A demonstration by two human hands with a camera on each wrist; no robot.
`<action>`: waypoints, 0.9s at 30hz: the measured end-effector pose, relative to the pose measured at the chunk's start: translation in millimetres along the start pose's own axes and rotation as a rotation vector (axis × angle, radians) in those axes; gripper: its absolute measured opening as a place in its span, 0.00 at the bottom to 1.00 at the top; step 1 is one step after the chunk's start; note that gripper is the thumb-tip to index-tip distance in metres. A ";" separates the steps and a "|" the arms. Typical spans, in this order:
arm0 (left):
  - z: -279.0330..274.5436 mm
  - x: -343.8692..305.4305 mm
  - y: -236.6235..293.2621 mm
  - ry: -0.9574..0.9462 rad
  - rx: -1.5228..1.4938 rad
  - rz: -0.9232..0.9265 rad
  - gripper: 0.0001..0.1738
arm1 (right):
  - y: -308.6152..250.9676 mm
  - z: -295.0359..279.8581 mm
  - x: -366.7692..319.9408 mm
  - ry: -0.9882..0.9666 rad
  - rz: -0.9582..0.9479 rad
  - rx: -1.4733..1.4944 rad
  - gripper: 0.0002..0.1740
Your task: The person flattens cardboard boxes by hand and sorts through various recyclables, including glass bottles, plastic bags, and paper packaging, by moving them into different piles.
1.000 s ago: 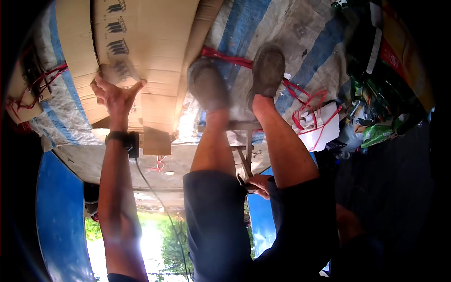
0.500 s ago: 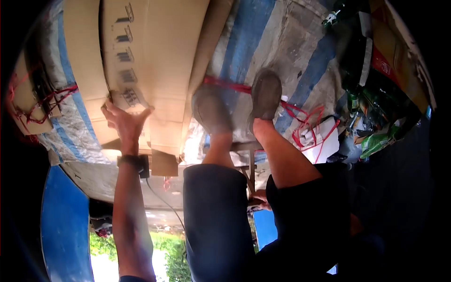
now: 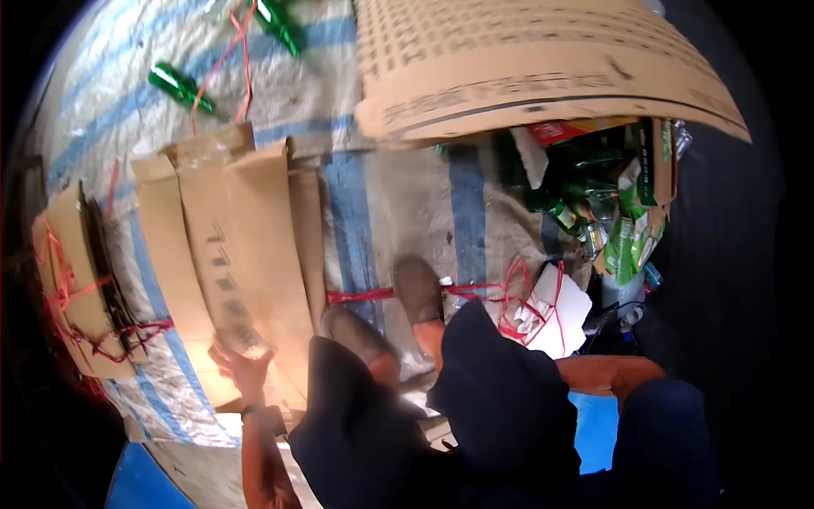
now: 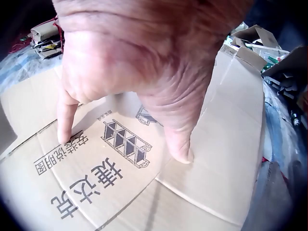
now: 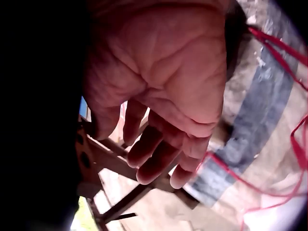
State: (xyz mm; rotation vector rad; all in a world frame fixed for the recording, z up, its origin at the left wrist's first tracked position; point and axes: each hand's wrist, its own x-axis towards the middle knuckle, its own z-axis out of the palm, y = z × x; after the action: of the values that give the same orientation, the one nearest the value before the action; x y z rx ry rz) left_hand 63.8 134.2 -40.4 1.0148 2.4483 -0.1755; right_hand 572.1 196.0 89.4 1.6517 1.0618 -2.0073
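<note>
My left hand (image 3: 244, 369) rests on the near end of a long flattened cardboard box (image 3: 246, 229). Its fingers and thumb are spread, and in the left wrist view the fingertips press the cardboard (image 4: 211, 178) either side of a printed rack drawing. My right hand (image 5: 163, 86) hangs with loosely bent fingers and nothing in them, palm showing in the right wrist view. Behind those fingers is a dark metal frame (image 5: 127, 202) with crossed legs. In the head view the right forearm (image 3: 606, 373) shows, while the hand itself is hidden behind the thigh.
Striped sheeting (image 3: 466, 204) covers the ground. A tied cardboard bundle (image 3: 80, 288) lies at left, with a green bottle (image 3: 178, 85) farther off. At right, a large cardboard sheet (image 3: 509, 68) overhangs a heap of bottles (image 3: 593, 170). Red string (image 3: 360, 295) runs by my shoes.
The head view has swung up, bringing the cardboard's far end, green bottles and large sheet into sight. My left hand stays on the cardboard; the right has gone from view behind the leg.
</note>
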 end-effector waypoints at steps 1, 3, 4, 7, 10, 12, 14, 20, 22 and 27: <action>-6.4 -1.5 3.6 -0.025 -0.010 0.000 0.82 | 2.3 -1.6 -16.8 0.021 0.009 0.060 0.25; -13.3 -6.5 11.7 -0.043 -0.072 -0.032 0.82 | 11.6 1.0 -52.7 0.058 0.039 0.168 0.26; 4.6 1.0 -9.7 0.042 -0.068 0.063 0.81 | 18.1 0.3 -73.6 0.072 0.062 0.229 0.27; -9.2 -8.1 -6.6 0.075 -0.095 0.085 0.81 | 34.5 6.7 -118.2 0.139 0.063 0.351 0.28; -10.1 -16.0 -4.9 0.128 -0.110 0.020 0.77 | 47.3 14.5 -152.0 0.195 0.073 0.459 0.29; -13.1 -20.0 -11.5 0.120 -0.129 -0.030 0.75 | 60.4 19.9 -158.9 0.240 0.083 0.518 0.30; 9.2 3.2 -44.7 0.225 -0.047 0.092 0.70 | 99.6 26.5 -142.2 0.266 0.068 0.543 0.31; -5.7 -3.5 -68.9 0.292 0.069 0.294 0.59 | 171.7 24.7 -98.8 0.366 -0.499 -0.202 0.19; -27.2 -26.6 -54.1 0.298 0.060 0.264 0.57 | 182.2 24.4 -94.9 0.525 -0.566 -0.370 0.16; -54.9 -58.3 -32.5 0.266 -0.076 0.222 0.53 | 231.2 -0.5 -74.9 0.550 -0.396 -0.268 0.15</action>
State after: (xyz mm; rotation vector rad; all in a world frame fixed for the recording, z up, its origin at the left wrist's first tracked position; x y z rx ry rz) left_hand 55.7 90.1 33.4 1.3388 2.5256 0.1339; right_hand 746.9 27.3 82.8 2.0099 1.8849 -1.5326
